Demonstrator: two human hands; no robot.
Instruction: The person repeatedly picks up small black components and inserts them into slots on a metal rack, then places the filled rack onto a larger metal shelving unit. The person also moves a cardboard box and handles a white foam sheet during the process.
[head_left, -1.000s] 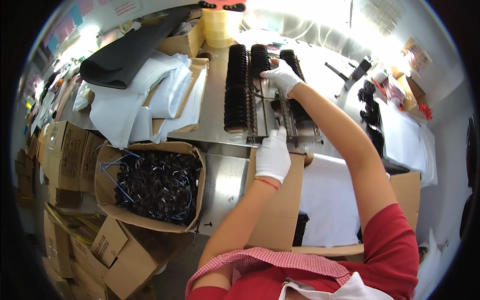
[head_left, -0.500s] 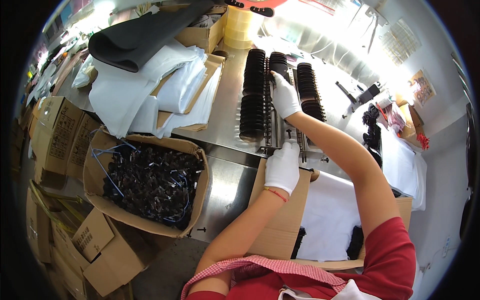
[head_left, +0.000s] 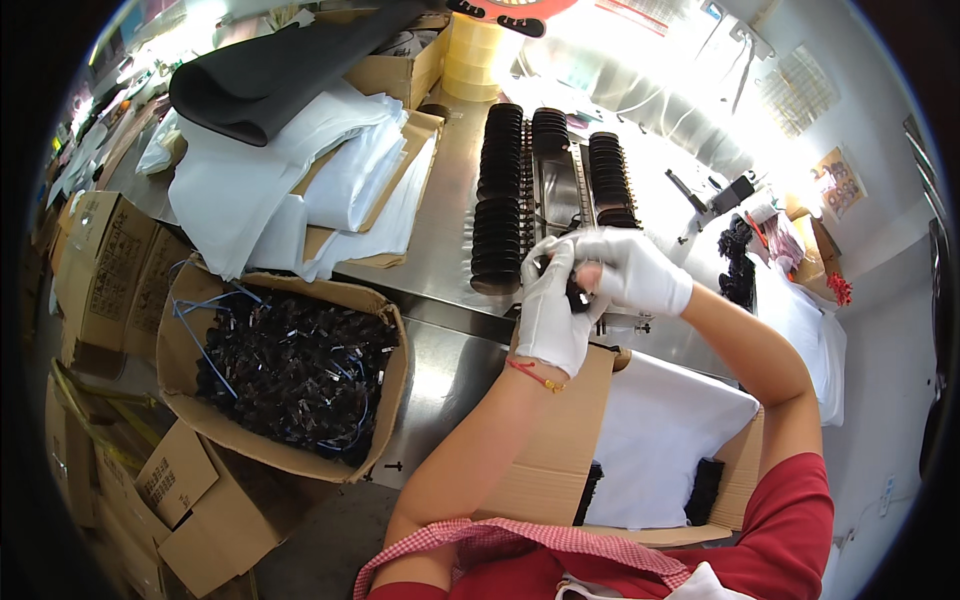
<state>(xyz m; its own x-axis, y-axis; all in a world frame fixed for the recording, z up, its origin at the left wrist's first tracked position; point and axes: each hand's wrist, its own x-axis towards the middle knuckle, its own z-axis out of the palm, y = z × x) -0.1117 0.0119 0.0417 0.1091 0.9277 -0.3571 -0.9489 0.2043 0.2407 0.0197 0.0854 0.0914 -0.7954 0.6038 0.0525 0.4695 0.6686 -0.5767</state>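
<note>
Both my hands wear white gloves and meet just in front of the metal rack (head_left: 562, 190) on the steel bench. Curled fingers of my left hand (head_left: 553, 318) close round a small black piece (head_left: 578, 292), mostly hidden by the gloves. My right hand (head_left: 640, 272) presses against it from the right, fingers bent and slightly blurred. Thin black round discs stand on edge in rows on the rack: a long left row (head_left: 499, 200), a short middle stack (head_left: 549, 132) and a right row (head_left: 607, 175). The rack's near end is behind my hands.
Left of me, a cardboard box (head_left: 283, 455) holds many small black parts. White sheets (head_left: 240, 190) and a black sheet (head_left: 255, 85) lie behind it. An open carton (head_left: 545, 450) with white lining (head_left: 665, 430) sits before me. Yellow tape rolls (head_left: 470, 60) stand at the back.
My right hand has come back from the rack's middle toward me and now meets my left hand. The left hand has risen slightly and turned, with a black piece between them.
</note>
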